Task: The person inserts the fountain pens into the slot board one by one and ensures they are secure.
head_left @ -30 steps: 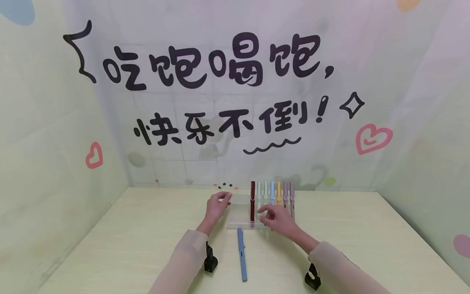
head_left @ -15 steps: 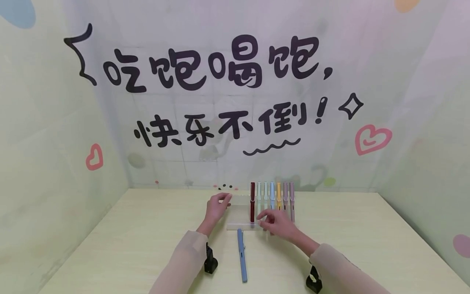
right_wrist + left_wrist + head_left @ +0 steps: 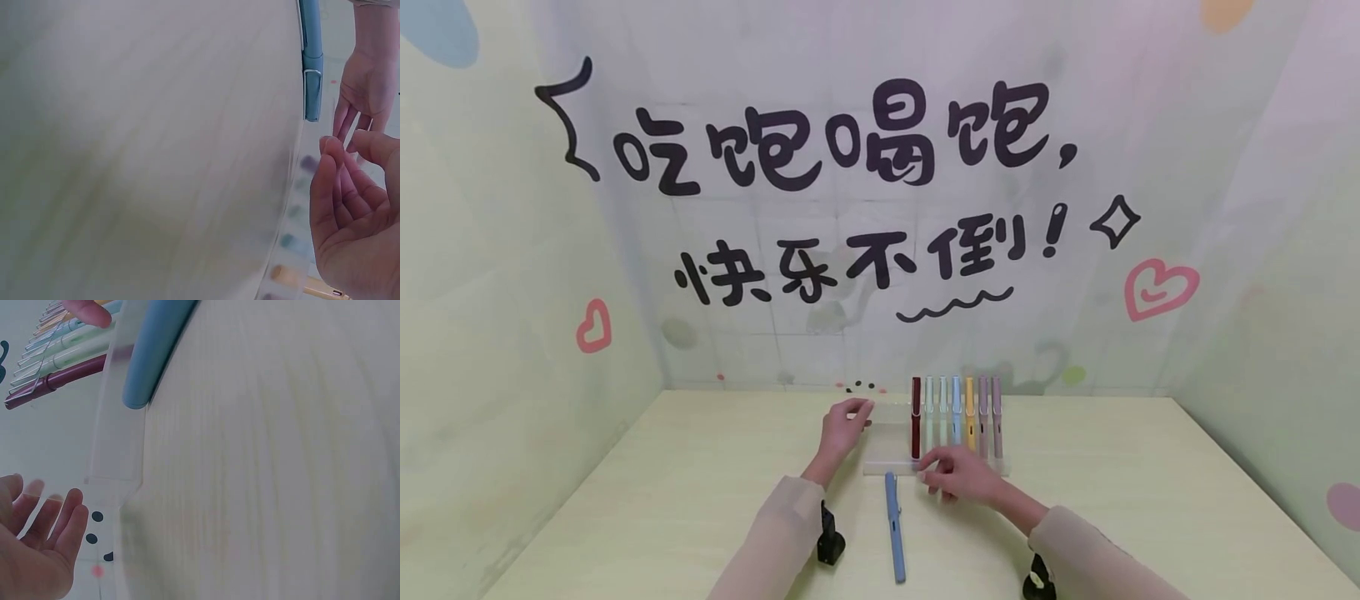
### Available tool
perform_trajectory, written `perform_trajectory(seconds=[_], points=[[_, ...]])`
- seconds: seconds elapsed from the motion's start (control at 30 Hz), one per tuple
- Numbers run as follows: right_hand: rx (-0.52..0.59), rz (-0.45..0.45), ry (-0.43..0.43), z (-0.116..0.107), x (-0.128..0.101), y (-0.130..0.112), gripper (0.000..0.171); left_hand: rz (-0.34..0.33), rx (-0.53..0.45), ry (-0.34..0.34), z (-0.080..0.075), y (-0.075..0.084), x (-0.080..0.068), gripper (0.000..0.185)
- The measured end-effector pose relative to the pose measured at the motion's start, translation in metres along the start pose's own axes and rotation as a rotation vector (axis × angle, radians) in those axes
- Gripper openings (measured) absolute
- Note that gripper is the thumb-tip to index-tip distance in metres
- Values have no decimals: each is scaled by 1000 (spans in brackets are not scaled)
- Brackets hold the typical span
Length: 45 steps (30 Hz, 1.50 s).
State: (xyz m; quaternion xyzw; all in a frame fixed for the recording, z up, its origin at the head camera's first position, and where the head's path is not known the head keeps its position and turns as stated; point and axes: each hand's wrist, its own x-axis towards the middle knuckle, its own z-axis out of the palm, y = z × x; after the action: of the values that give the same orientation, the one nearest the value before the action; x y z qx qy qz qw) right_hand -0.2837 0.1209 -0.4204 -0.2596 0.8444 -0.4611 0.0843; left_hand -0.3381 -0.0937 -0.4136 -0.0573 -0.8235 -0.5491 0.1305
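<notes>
Right hand point(image 3: 958, 475) drawn back, seven pens point(image 3: 956, 410) racked, one blue pen point(image 3: 893, 525) flat

Pale wooden table with a pen rack and one loose pen

I see a light, wood-grained table point(image 3: 662, 500) carrying a clear acrylic pen rack point(image 3: 887, 461) near its far middle, with a row of coloured capped pens point(image 3: 956, 408) standing upright in it, from dark red through mint, blue, yellow and mauve. Just in front of the rack, a dusty-blue capped pen point(image 3: 892, 527) lies flat on the tabletop, pointing towards me.
</notes>
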Motion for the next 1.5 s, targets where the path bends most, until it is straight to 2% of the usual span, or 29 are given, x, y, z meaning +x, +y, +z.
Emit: perform_trajectory(seconds=[0.33, 0.93, 1.07, 1.1, 1.2, 1.3, 1.37, 1.5], points=[[18, 53, -34, 11, 1, -4, 22, 7, 7, 3, 0, -1, 0, 27], [3, 49, -50, 23, 6, -8, 27, 5, 13, 12, 1, -2, 2, 26], [-4, 53, -49, 23, 6, -10, 28, 22, -10, 13, 1, -4, 2, 30], [-6, 53, -50, 23, 5, -11, 28, 61, -23, 18, 1, -7, 4, 32], [-11, 56, -54, 23, 6, -12, 27, 80, -27, 15, 1, -7, 3, 36], [-15, 59, -58, 23, 7, -14, 27, 59, -28, 16, 2, -6, 4, 32], [-22, 65, -59, 25, 8, -15, 26, 6, -16, 15, 2, -3, 3, 27], [-35, 77, -59, 28, 10, -17, 27, 3, 5, 12, 1, -1, 2, 26]])
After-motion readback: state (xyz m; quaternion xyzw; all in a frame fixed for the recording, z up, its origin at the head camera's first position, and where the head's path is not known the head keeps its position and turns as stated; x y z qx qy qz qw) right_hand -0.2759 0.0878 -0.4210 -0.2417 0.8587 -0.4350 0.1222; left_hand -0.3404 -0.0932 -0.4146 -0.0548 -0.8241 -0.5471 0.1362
